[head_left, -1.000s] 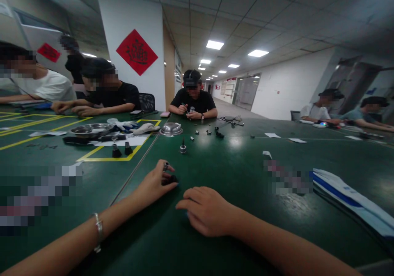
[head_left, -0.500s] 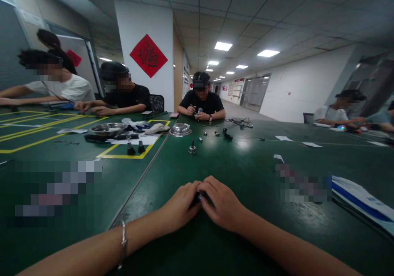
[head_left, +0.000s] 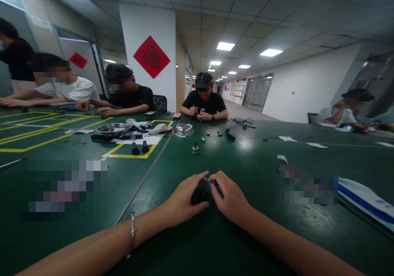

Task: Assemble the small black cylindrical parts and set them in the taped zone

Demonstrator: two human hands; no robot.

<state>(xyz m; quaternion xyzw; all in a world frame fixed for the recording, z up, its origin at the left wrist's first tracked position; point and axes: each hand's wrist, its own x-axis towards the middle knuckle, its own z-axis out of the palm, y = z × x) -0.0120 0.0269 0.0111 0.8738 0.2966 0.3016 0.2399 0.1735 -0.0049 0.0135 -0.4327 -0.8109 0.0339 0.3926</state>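
My left hand (head_left: 183, 198) is low over the green table, its thumb and index finger spread apart. A dark patch lies in the gap between them, and I cannot tell whether it is a small part or shadow. My right hand (head_left: 230, 196) is curled, its thumb and fingertips drawn together close to the left index fingertip. Whatever sits in that pinch is too small and hidden to name. Beyond both hands a small metal piece with an upright stem (head_left: 195, 148) stands on the table (head_left: 172, 167).
Farther off lie a metal lid-like dish (head_left: 183, 129), a steel tray (head_left: 113, 128), gloves (head_left: 158, 128), two black brush-like pieces (head_left: 135, 148) and several small dark parts. A blue-and-white packet (head_left: 365, 198) is at right. Co-workers sit around the table, one directly opposite (head_left: 203, 101).
My hands have come slightly apart from their clasped position. The left thumb has dropped away from its index finger, opening a gap. The view has shifted a little.
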